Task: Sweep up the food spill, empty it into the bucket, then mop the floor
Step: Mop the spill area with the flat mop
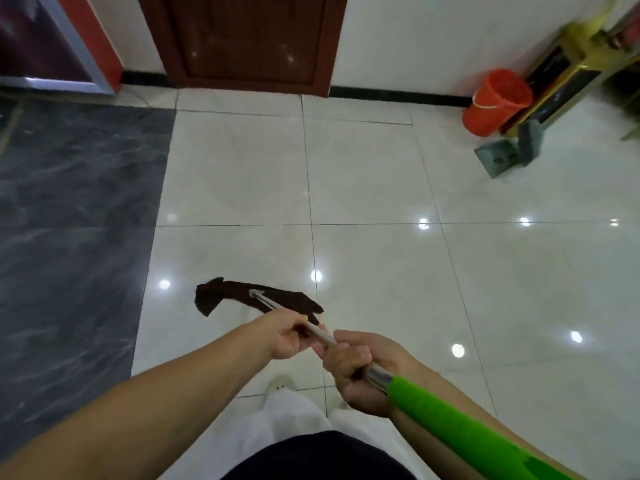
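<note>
The glossy white tiled floor [381, 188] fills most of the frame, with thin dark joints and small bright reflections of lamps on it. At the left side lies a large dark grey marble-patterned floor section [76, 216]. At the top centre stands a dark brown wooden door [242, 39], and a black skirting strip runs along the white wall on both sides of it. In the upper right corner there is a gold and black metal frame [568, 67] leaning near the wall; I cannot tell what it belongs to.

Just beside this frame, on its left, the orange round plastic bucket [495, 102] stands on the floor. Below the bucket, near it, the grey dustpan [509, 152] rests on the tiles.

In the lower centre my two bare forearms reach forward. I hold the mop with the long silver metal pole and bright green foam grip [460, 427], which goes from the lower right corner up toward the middle. My right hand [363, 368] is clenched around the silver pole just above the green grip. My left hand [291, 334] grasps the pole a little higher, with fingers curled around it. The two hands are almost touching.

The dark brown flat mop cloth [228, 297] lies on the white tiles at the lower centre left, at the far end of the pole.

Below the hands I see my white trousers [294, 417] and one white shoe [280, 384].
</note>
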A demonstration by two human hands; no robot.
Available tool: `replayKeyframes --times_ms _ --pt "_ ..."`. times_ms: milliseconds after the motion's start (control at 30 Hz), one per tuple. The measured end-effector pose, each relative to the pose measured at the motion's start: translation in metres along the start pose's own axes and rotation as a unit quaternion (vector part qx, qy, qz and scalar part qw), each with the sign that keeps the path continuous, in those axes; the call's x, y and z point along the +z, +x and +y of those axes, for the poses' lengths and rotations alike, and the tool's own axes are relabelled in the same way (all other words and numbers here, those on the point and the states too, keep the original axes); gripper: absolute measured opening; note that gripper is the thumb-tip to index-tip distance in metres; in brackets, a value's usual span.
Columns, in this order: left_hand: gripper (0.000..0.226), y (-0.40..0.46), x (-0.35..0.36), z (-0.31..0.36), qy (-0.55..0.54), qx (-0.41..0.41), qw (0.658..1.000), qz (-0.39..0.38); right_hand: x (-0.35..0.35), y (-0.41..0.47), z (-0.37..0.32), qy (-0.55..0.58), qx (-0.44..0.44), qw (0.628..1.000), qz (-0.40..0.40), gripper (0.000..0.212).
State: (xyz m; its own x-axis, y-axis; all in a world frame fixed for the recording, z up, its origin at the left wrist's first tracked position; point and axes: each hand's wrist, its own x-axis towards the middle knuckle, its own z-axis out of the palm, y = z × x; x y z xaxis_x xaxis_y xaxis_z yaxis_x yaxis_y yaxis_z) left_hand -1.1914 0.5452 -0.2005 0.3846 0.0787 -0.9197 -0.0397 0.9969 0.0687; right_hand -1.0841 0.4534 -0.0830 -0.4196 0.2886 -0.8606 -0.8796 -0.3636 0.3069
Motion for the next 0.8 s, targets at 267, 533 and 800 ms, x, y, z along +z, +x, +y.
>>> replayKeyframes --times_ms 267,533,800 --pt "0.019 0.015 0.005 -0.032 0.137 -0.042 0.99 -0.005 -0.044 -0.004 0.046 0.091 -0.08 0.993 -0.003 0.018" --pt "0.013 0.03 0.043 -0.091 0.253 -0.093 0.962 -0.043 -0.102 -0.009 0.069 0.203 -0.167 0.965 -0.009 0.024" --pt "0.021 0.032 0.046 -0.177 0.383 -0.113 0.916 -0.036 -0.165 -0.002 0.12 0.253 -0.212 0.944 0.0 0.022"
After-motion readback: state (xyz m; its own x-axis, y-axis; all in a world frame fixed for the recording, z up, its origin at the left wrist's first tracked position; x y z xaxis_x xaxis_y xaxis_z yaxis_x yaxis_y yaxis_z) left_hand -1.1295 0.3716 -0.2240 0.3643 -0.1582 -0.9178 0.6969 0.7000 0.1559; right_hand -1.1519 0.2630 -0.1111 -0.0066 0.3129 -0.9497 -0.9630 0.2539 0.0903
